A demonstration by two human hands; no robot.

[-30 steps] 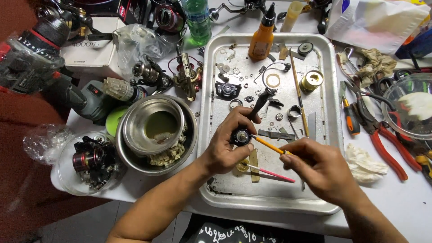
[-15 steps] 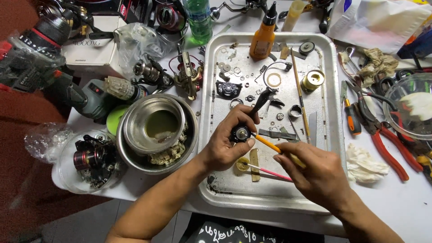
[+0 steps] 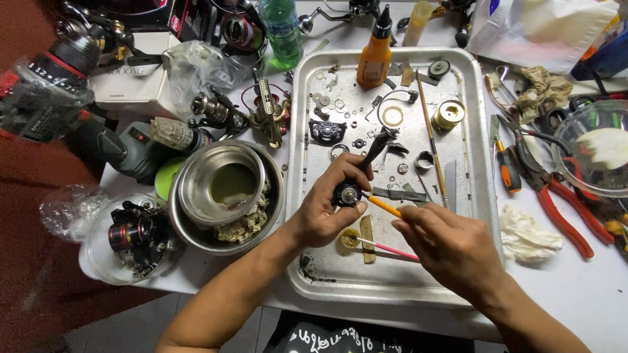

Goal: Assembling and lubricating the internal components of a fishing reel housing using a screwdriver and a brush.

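Observation:
My left hand [image 3: 327,209] grips a small black reel part [image 3: 348,192] with a dark handle [image 3: 374,150] sticking up from it, held over the metal tray [image 3: 471,216]. My right hand [image 3: 451,245] holds a thin orange-handled tool [image 3: 384,206] whose tip touches the black part. Under the hands lie a pink-handled brush [image 3: 392,248] and a small yellowish cap [image 3: 348,239] on the tray. Small washers, rings and a brass spool [image 3: 449,115] are scattered over the tray's far half.
An orange oil bottle [image 3: 374,55] stands at the tray's far edge. Left of the tray are nested steel bowls [image 3: 222,189], fishing reels [image 3: 261,111] and a reel in a clear dish [image 3: 134,235]. Right are red pliers [image 3: 566,209], an orange screwdriver [image 3: 507,170], a white rag [image 3: 526,235].
My right hand has drawn slightly nearer the left hand, keeping the orange tool's tip on the black part. The left hand has stayed in place.

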